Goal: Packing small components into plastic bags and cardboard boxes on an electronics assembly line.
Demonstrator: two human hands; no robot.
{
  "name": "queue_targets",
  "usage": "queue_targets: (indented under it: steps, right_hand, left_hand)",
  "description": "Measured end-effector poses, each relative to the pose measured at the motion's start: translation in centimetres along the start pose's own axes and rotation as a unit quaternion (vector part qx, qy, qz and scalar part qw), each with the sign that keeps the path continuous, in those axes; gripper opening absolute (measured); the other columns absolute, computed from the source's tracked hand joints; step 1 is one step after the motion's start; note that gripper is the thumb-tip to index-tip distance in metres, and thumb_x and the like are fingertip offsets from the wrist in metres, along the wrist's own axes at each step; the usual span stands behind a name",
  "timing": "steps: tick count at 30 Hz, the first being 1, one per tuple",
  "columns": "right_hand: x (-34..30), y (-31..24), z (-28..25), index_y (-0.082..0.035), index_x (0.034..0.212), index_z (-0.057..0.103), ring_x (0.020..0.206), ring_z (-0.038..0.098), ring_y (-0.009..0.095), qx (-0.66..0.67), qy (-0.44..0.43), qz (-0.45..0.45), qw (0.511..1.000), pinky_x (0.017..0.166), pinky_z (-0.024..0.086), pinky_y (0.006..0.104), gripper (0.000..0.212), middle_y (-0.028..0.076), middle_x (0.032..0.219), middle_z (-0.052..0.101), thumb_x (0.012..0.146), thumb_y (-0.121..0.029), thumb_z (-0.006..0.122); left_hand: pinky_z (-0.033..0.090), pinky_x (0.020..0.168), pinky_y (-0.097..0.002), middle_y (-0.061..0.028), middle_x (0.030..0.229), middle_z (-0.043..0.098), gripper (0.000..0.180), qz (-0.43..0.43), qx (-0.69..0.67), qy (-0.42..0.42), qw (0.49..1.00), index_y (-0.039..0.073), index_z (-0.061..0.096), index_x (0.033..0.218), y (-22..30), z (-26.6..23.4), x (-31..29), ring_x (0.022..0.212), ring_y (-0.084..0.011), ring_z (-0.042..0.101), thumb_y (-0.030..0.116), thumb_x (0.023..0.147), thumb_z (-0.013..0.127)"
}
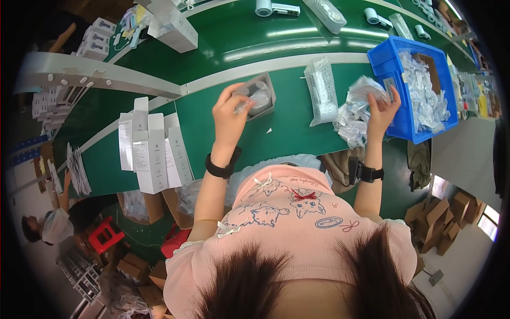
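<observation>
My left hand (229,112) grips the left side of a small open grey-white box (270,101), its fingers curled over the edge. Inside the box lies something in clear plastic wrap (259,98), which my fingertips touch; its kind is hidden. My right hand (381,110) pinches a clear plastic packet (363,87) over a pile of similar packets (351,123). A long bubble-wrapped bundle (322,91) lies on the green table between my hands. Just right of my right hand stands a blue bin (383,65) with many clear packets (423,98) in it.
Several white printed cartons (151,154) stand at the left. A metal rail (223,78) crosses the table behind my hands. Beyond it are a white handheld device (276,9), another bubble-wrapped bundle (325,15) and a white box (178,32). Another person (56,223) is at the far left.
</observation>
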State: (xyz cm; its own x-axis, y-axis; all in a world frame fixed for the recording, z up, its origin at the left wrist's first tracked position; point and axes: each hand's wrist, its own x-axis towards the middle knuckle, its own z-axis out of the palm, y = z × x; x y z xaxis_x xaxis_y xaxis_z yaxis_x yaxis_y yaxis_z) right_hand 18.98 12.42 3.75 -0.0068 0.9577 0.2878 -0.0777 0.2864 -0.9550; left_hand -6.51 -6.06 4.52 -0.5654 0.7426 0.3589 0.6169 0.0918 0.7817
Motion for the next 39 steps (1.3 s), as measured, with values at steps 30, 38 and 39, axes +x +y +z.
queue_targets:
  steps: [30, 38, 39]
  right_hand:
    - [-2.4, 3.3, 17.7, -0.002, 0.136, 0.01, 0.124, 0.03, 0.025, -0.075, -0.539, 0.072, 0.836, 0.102, 0.024, 0.0354, 0.11, 0.013, 0.134, 0.029, 0.052, -0.009, 0.08]
    - [6.1, 8.8, 26.3, -0.008, 0.136, 0.011, 0.119, 0.036, 0.023, 0.042, -0.428, 0.053, 0.901, 0.097, 0.032, 0.0369, 0.107, 0.011, 0.13, 0.034, 0.054, -0.01, 0.079]
    - [6.8, 9.4, 27.7, -0.008, 0.136, 0.011, 0.119, 0.036, 0.023, 0.029, -0.42, 0.04, 0.906, 0.097, 0.032, 0.0375, 0.106, 0.01, 0.13, 0.034, 0.055, -0.011, 0.079]
  left_hand:
    - [0.022, 0.09, -0.0638, -0.0209, 0.135, 0.02, 0.088, -0.374, 0.526, 0.041, 0.763, 0.021, 0.031, 0.13, -10.7, -18.5, -9.2, 0.122, -0.0449, 0.02, 0.026, 0.055, 0.078]
    - [0.028, 0.088, -0.0534, -0.0239, 0.131, 0.02, 0.091, -0.326, 0.409, -0.02, 0.852, 0.016, 0.025, 0.134, -2.3, -5.4, -6.7, 0.112, -0.0421, 0.028, 0.028, 0.059, 0.076]
    - [0.028, 0.088, -0.0534, -0.0239, 0.131, 0.02, 0.091, -0.326, 0.411, -0.018, 0.851, 0.016, 0.025, 0.134, -2.4, -4.2, -6.9, 0.112, -0.0421, 0.028, 0.028, 0.059, 0.076]
